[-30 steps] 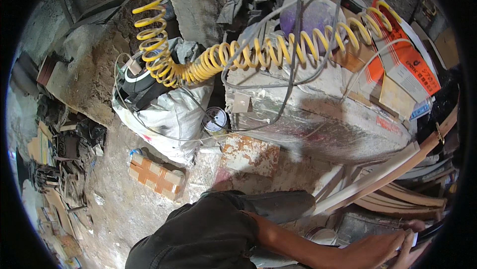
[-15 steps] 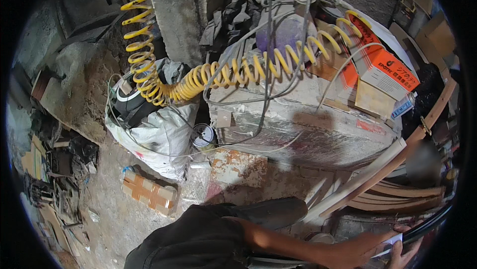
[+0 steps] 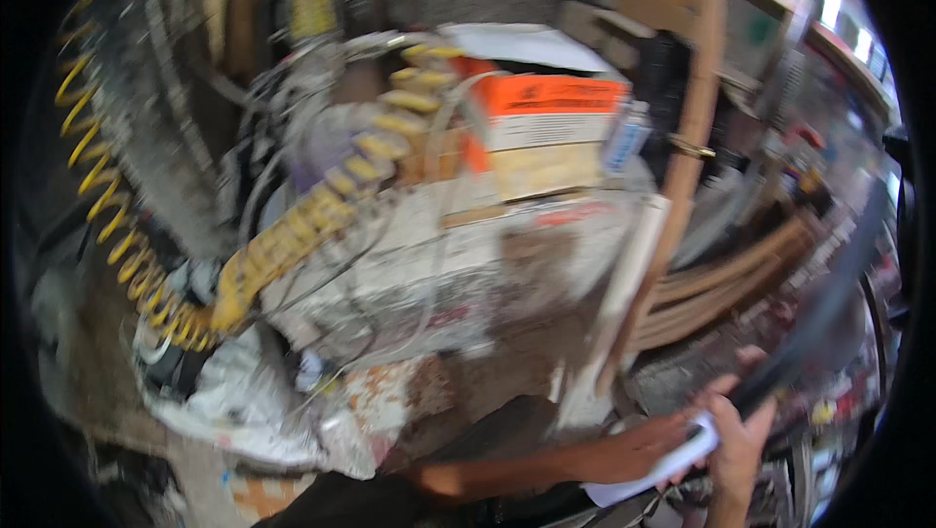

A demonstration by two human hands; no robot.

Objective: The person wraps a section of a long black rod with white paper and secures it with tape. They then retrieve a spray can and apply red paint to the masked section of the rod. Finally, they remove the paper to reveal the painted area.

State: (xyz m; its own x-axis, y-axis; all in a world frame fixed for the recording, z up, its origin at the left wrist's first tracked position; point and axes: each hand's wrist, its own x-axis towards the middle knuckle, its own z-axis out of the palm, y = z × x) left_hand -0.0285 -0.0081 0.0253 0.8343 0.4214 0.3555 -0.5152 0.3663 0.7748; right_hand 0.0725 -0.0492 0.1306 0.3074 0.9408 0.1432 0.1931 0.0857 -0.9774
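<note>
At the lower right both my hands close around a long, dark, slightly curved piece point(image 3: 814, 318). It slants up to the right, smeared by motion, so its kind is unclear. My left hand point(image 3: 682, 430) reaches across from the lower left and wraps its near end. Beside it, my right hand point(image 3: 738, 445) grips the same spot, thumb raised. A flat white strip point(image 3: 648, 474) runs from between the hands back below my left forearm. Whether it is a separate sheet or part of the dark piece, I cannot tell.
A yellow coiled hose point(image 3: 283, 245) hangs across a dusty block point(image 3: 380, 274) bearing an orange and white box point(image 3: 556, 109). A wooden plank point(image 3: 694, 99) leans beside curved wooden pieces point(image 3: 731, 279). A white sack point(image 3: 234, 401) stands at left.
My view has swung right and up, so the box and hose sit further left. Both hands still hold the dark piece, now tilted more steeply, and more of the white strip shows.
</note>
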